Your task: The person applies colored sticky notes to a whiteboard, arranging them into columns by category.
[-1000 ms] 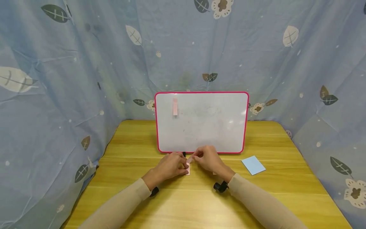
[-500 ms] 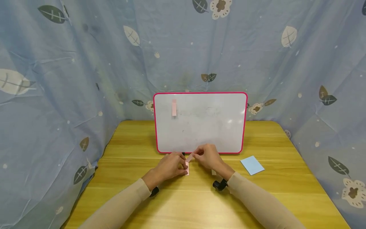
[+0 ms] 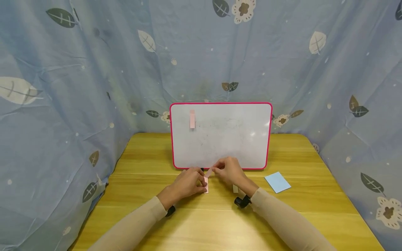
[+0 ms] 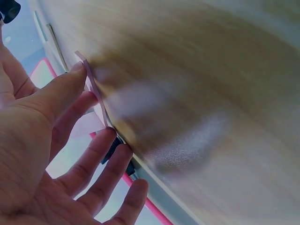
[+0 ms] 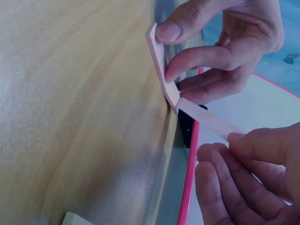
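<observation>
A narrow pad of pink sticky notes [image 3: 206,186] lies on the table just before the whiteboard. My left hand [image 3: 188,182] holds it down, with the thumb [image 5: 168,32] at its near end and bent fingers farther along. Between thumb and fingertips, my right hand [image 3: 229,170] pinches the free end of a pink sticky note [image 5: 206,117]. That strip rises at a slant from the pad's far end, where its other end still meets the pad. Another pink sticky note [image 3: 192,119] hangs upright on the whiteboard's upper left.
The pink-rimmed whiteboard [image 3: 226,139] stands upright behind both hands. A light blue sticky-note pad [image 3: 277,182] lies to the right. Partly under the right wrist sits a small pale yellow pad [image 3: 235,189]. Blue patterned curtains [image 3: 194,52] enclose the wooden table [image 3: 201,223].
Both hands keep their hold on the pink pad and strip. The right hand has risen very slightly, drawing the strip a little straighter. More of the pale yellow pad shows.
</observation>
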A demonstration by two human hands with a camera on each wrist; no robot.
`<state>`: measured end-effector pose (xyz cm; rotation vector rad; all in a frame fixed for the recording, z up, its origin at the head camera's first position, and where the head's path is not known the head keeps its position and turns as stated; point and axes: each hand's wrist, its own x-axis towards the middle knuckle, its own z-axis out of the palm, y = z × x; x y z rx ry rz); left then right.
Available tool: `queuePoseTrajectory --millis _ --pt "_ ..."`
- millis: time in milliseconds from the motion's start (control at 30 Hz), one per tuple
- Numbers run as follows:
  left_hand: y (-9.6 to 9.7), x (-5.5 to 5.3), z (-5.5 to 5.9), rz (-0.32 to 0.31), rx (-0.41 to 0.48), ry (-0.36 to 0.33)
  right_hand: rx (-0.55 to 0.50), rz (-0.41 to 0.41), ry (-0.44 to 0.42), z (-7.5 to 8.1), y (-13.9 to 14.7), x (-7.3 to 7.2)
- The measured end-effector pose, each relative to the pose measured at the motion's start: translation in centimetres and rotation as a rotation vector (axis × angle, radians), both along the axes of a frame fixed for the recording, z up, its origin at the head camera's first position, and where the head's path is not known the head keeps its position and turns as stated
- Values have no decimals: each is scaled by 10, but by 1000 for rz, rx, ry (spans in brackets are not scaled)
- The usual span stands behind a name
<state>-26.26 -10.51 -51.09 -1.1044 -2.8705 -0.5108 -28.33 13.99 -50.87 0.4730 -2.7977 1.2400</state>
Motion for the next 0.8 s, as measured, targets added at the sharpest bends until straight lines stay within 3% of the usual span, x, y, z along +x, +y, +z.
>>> queuePoseTrajectory --millis 567,800 --pt "-3 -1 -4 -7 -9 11 -70 -4 -4 13 6 -2" --pt "-2 -2 -3 -17 -17 16 -148 -50 -11 21 9 -1"
